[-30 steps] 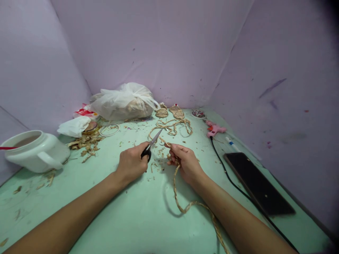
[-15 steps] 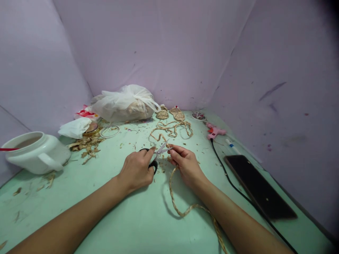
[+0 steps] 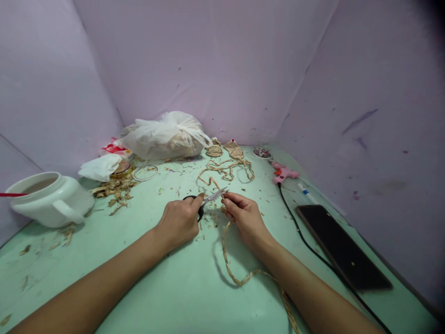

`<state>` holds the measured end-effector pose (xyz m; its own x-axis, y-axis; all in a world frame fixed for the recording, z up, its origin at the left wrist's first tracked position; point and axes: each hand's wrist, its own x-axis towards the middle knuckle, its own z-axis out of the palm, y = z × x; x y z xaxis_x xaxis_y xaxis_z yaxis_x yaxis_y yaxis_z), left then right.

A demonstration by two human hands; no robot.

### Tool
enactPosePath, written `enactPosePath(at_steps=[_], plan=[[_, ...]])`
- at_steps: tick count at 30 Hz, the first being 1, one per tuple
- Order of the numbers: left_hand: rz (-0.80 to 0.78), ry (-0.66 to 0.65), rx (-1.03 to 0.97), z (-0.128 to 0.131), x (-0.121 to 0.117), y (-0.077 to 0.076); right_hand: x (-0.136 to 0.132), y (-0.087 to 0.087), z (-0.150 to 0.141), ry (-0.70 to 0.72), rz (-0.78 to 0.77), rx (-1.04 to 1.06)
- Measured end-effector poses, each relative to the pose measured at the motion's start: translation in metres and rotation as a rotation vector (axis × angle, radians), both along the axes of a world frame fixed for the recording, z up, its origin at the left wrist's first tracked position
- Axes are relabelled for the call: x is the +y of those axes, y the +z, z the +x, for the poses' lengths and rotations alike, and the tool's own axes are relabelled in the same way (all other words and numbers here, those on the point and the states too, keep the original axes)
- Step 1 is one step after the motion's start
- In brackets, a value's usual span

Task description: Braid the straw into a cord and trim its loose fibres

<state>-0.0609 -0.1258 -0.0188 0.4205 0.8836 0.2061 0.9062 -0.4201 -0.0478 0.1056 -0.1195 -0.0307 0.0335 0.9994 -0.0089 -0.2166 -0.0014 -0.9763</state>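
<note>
My left hand (image 3: 181,220) grips a pair of black-handled scissors (image 3: 212,197), its fingers around the handles. The blades point right and are nearly closed, with their tips at the fingertips of my right hand (image 3: 243,215). That hand pinches a braided straw-coloured rope (image 3: 226,260) between thumb and fingers. From the pinch the rope loops down towards me and passes under my right forearm. On the far side of the blades, more rope (image 3: 231,169) lies in loose coils. Whether the blades have parted the rope cannot be made out.
A tied white plastic bag (image 3: 167,137) stands at the back, near small woven pieces (image 3: 234,150). To the right lie a pink glue gun (image 3: 285,172) with its black cord, a marker (image 3: 307,192) and a phone (image 3: 342,246). A white pot (image 3: 52,202) stands left, beside dry scraps (image 3: 116,190).
The scissor blades, spread apart before, have come together at the rope near my right fingertips. My left hand has closed on the handles. The right hand has hardly moved.
</note>
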Motion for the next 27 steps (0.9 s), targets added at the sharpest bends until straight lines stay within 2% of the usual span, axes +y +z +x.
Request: enactPosePath(at_steps=[3,8,10,12,18,27], plan=[[-0.017,-0.003,-0.044,-0.0008,0.0004,0.0009,-0.0007,0.0038,-0.0004,0.007,-0.019,0.048],[-0.044,0.048,-0.381,-0.0044,0.0025,0.0034,0.0014,0.0057,0.0001,-0.015,-0.095,0.165],[-0.033,0.073,-0.436,-0.0053,0.0031,0.0036,0.0021,0.0052,0.0005,-0.006,-0.113,0.191],[-0.012,0.058,-0.399,-0.0049,0.0022,0.0026,0.0020,0.0052,0.0007,0.005,-0.130,0.204],[0.061,-0.019,-0.099,0.0025,-0.0045,-0.0006,-0.0004,0.0074,-0.0001,0.046,-0.110,0.217],[0.019,-0.035,-0.053,-0.0004,-0.0012,-0.0038,-0.0012,0.0053,-0.0002,0.075,-0.008,0.096]])
